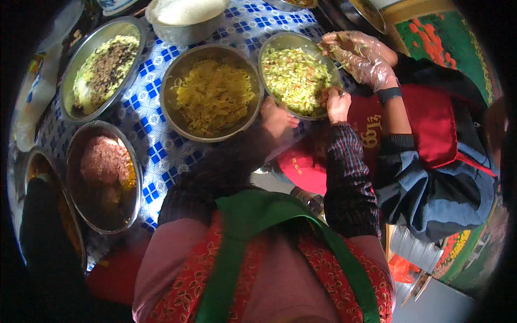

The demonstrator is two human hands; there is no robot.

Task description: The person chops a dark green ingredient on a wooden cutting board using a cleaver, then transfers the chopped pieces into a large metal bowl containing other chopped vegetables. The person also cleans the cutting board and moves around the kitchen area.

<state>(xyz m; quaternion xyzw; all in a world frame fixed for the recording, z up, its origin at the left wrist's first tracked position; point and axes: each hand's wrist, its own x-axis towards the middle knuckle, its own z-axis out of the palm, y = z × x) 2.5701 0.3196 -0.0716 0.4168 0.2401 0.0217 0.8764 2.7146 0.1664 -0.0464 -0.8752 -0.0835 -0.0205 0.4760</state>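
Observation:
A metal bowl [265, 87] of chopped green vegetables with orange bits [297, 78] stands before me at the right. My right hand [338, 104] grips its near right rim. My left hand [279, 117] is at its near left side, slightly blurred; whether its fingers hold the rim I cannot tell. Just left of it is a larger metal bowl [166, 109] of yellowish shredded food [216, 97]. A co-worker's hands in clear plastic gloves [359, 58] are above the green bowl's right rim, with green bits on them.
At left stand a metal bowl [135, 76] of shredded greens with dark crumbs and another [139, 181] of pink minced meat. A bowl of white stuff [181, 30] is at the back of the blue checked tablecloth [157, 149]. A co-worker in a red apron [430, 121] is close at right; a dark sleeve [50, 234] reaches in at left.

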